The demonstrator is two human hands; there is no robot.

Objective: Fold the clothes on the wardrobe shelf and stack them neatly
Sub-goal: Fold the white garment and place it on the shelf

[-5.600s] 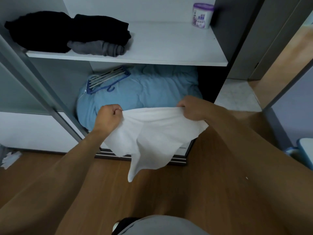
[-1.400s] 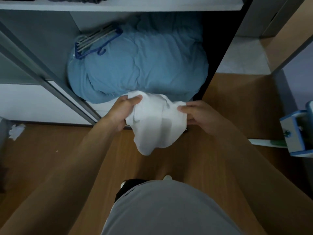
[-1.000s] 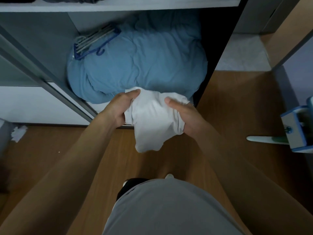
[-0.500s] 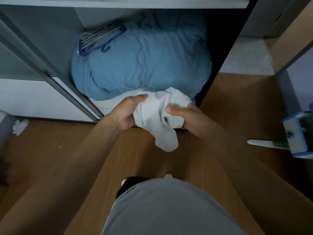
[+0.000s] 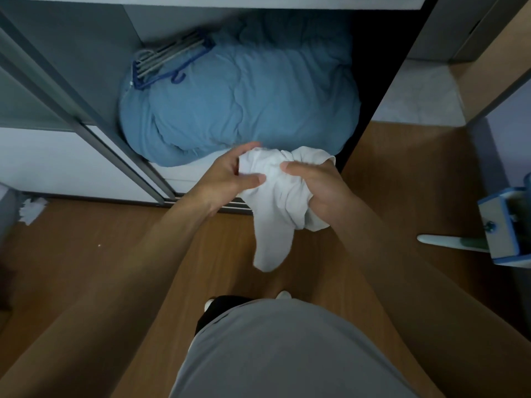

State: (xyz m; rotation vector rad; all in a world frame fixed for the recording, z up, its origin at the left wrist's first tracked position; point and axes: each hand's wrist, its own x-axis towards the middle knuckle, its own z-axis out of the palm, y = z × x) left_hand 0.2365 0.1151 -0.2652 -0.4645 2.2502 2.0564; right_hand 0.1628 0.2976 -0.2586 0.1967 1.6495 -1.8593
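Head: blue duvet (image 5: 244,104) behind garment (image 5: 273,196); hangers (image 5: 169,61) atop.

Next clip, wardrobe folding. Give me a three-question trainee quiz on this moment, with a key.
1. True or false: the white garment lies flat on the blue duvet.
2. What rests on the duvet's far left corner? A. hangers B. shoes C. a bottle
3. How many hands hold the garment?
Key: 1 false, it is bunched between the hands; 2 A; 3 two, the left hand and the right hand.
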